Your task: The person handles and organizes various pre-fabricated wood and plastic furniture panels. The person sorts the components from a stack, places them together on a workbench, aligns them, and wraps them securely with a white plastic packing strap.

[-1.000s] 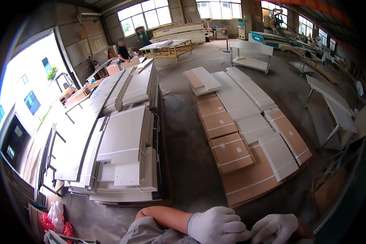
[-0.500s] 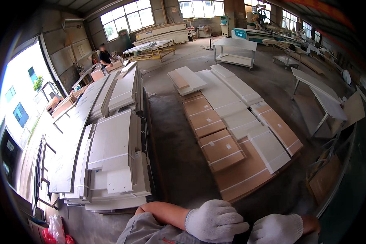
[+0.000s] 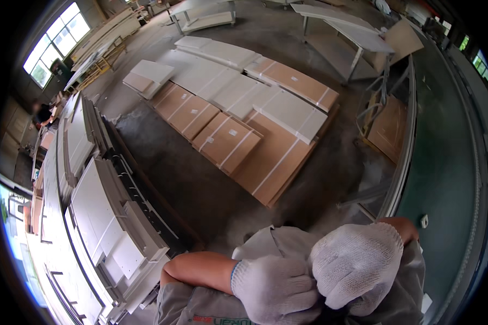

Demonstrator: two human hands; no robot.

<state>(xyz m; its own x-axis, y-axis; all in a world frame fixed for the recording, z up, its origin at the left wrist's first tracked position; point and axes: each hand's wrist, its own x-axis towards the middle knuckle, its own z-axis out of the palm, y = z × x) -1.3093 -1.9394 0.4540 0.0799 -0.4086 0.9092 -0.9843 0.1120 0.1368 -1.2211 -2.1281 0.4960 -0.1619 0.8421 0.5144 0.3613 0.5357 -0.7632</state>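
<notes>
Grey shirt point(image 3: 198, 303): my left hand point(image 3: 275, 290) and right hand point(image 3: 357, 266) are touching over it, curled; any grip, I cannot tell.

Floor point(image 3: 152, 141): grey, scuffed. On it, a low strapped stack of brown and white panels point(image 3: 228, 103); to the left, a pile of white panels point(image 3: 100, 211) (undersides hidden). Green surface point(image 3: 439, 179), right: small white object point(image 3: 424, 220) on it.

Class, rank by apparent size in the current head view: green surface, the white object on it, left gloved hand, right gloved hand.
1. Green surface
2. Left gloved hand and right gloved hand: too alike to rank
3. White object
</notes>
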